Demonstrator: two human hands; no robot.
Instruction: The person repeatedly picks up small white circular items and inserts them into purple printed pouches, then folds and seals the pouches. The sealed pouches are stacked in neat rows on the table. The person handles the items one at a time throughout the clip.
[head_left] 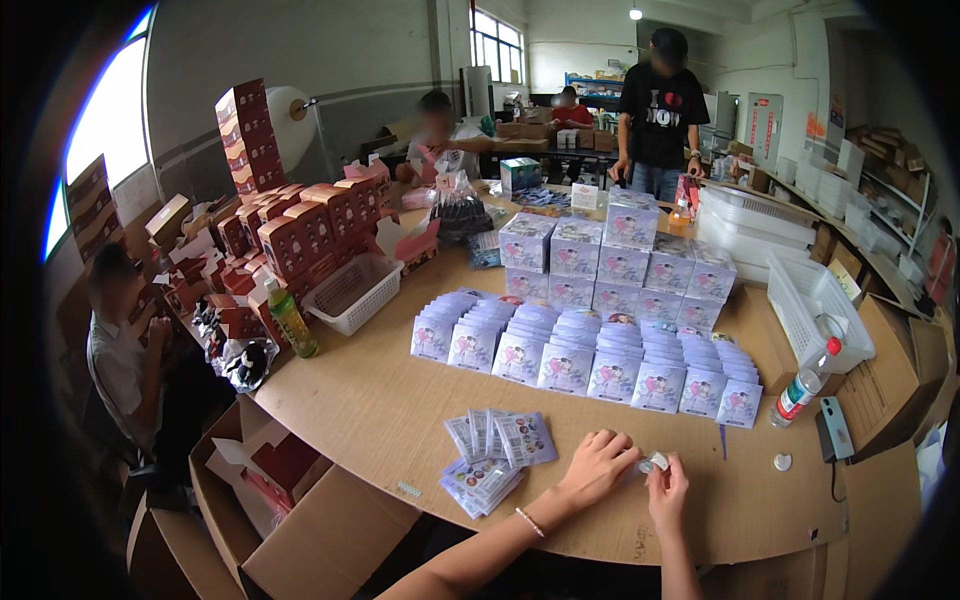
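Near the front edge of the table, my left hand (600,470), a beaded bracelet on its wrist, is closed with bent fingers and its tips at a small white and clear piece (654,462). My right hand (668,490) pinches that same piece from the other side; its exact kind is too small to tell. To the left of my hands lies a loose pile of flat printed packets (485,482), with more packets (515,440) fanned on top. Beyond my hands stand several rows of overlapping lilac packets (565,368) with a pink heart picture.
Lilac boxes (575,245) are stacked behind the rows. A red-capped bottle (795,395), a phone-like device (835,425) and a white basket (815,310) stand right. Left are a green drink bottle (290,320), another basket (350,295), red boxes (295,240) and an open carton (330,525). Several people are around.
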